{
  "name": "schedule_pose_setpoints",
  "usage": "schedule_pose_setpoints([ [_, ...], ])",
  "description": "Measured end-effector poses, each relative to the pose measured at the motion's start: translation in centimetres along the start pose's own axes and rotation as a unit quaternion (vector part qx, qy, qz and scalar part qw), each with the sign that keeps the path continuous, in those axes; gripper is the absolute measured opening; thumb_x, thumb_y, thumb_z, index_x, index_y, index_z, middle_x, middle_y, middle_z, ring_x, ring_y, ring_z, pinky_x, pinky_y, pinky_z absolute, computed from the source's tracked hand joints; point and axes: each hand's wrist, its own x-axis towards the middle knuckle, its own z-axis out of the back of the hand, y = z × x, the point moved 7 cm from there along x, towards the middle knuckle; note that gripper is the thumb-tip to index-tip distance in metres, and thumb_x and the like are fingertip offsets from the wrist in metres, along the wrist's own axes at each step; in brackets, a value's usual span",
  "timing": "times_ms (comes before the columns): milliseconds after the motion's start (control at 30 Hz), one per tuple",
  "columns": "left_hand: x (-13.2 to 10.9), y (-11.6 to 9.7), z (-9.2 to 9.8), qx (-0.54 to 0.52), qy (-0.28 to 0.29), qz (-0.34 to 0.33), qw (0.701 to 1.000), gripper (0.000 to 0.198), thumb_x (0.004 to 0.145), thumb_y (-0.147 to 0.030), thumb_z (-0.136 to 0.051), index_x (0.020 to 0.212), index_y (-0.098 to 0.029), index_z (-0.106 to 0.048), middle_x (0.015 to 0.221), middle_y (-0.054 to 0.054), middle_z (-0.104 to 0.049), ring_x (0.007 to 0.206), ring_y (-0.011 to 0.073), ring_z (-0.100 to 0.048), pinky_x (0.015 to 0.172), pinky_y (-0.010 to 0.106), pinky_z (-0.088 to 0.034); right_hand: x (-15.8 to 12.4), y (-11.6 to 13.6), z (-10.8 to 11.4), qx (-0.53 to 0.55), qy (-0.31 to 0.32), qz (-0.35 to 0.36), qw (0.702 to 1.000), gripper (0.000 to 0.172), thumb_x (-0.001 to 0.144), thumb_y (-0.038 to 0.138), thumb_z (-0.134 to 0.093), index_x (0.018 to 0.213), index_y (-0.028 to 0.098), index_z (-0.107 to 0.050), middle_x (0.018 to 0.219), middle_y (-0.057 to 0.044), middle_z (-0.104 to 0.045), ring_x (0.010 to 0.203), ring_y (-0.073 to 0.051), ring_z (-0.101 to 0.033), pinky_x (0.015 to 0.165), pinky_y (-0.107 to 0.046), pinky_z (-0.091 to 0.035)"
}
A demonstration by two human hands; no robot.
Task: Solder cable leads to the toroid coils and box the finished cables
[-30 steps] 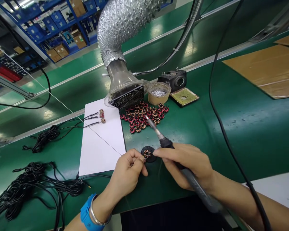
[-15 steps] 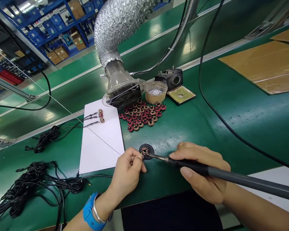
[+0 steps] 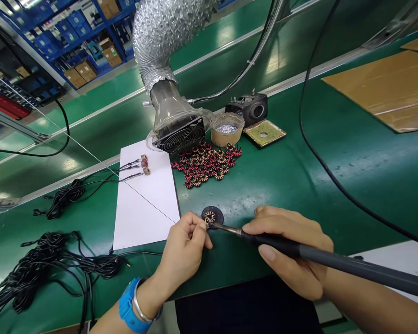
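Note:
My right hand (image 3: 292, 250) is wrapped round a soldering iron (image 3: 320, 256), its metal tip pointing left at a small wound ring coil (image 3: 210, 217). The coil rests on a round black pad (image 3: 217, 213) on the green bench; the tip is at the coil's lower edge. My left hand (image 3: 186, 246) is closed in a pinch beside the pad, on a thin wire (image 3: 205, 222) with a yellowish end at the coil. A thin line (image 3: 142, 197) runs from the upper left down to this hand; where it ends is hidden by the fingers.
Behind the pad lies a pile of coils (image 3: 209, 164), under a fume extractor hood (image 3: 181, 132). A tub (image 3: 226, 131), a black iron stand (image 3: 249, 109) and a yellow sponge tray (image 3: 264, 133) stand near it. White board (image 3: 146, 213) and black cables (image 3: 45, 264) lie left, cardboard (image 3: 386, 88) right.
The iron's tip has shifted slightly down and left at the coil, and the yellowish wire end now stands more upright. Both hands keep their grip; the view has tilted a little.

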Motion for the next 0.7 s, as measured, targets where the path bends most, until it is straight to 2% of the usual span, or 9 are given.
schedule_pose_setpoints([
  [533,-0.04,0.15,-0.11,0.002,0.008,0.006,1.000,0.022,0.094,-0.032,-0.045,0.077,-0.020,-0.049,0.060,-0.003,-0.060,0.053,0.0109,-0.044,0.056,0.023,-0.032,-0.15,0.65,-0.88,-0.029,0.032,0.044,0.998,0.023,0.079,0.017,-0.047,0.097,0.021,-0.061,0.054,0.001,-0.050,0.042,-0.015,-0.047,0.044,-0.030,-0.036],
  [700,0.03,0.11,-0.10,0.005,0.011,0.001,1.000,0.022,0.094,-0.032,-0.045,0.077,-0.020,-0.049,0.059,-0.003,-0.060,0.055,0.0111,-0.045,0.057,0.024,-0.033,-0.30,0.80,-0.53,-0.025,0.014,0.058,0.998,0.026,0.076,0.015,-0.048,0.098,0.020,-0.061,0.054,0.000,-0.050,0.043,-0.015,-0.046,0.044,-0.030,-0.036],
])
